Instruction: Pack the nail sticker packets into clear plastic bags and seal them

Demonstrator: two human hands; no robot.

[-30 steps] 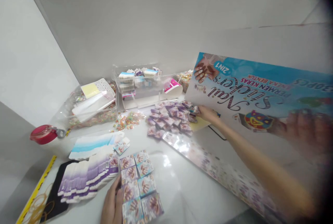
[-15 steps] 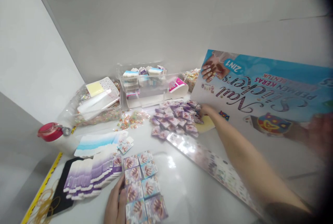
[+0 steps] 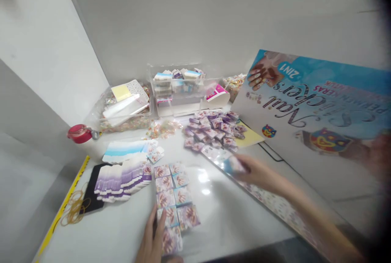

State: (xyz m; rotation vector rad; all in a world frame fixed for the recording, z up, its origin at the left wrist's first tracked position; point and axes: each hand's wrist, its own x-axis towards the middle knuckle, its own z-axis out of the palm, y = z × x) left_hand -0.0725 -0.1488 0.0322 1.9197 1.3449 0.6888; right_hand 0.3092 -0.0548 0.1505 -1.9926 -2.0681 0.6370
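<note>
Stretching forward, right hand [image 3: 259,174] pinching a small card [image 3: 235,165]

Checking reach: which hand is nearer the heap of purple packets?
Right hand, just below the heap of purple packets; left hand is farther off, beside the lower card rows.

Motion blur smears the right hand [image 3: 258,174], so its fingers [image 3: 246,164] and the small packet [image 3: 233,165] at their tips lose their edges; whether they grip it cannot be told. Beyond those fingers, the nail-sticker poster [image 3: 317,104] runs into the view's dark rim. The left hand [image 3: 151,236] is cut off by the bottom edge, its fingers [image 3: 160,222] beside the card packets [image 3: 172,210], whose lowest one is partly hidden. Ahead of the right fingers, print on the purple packet pile [image 3: 210,130] is too small to read.
</note>
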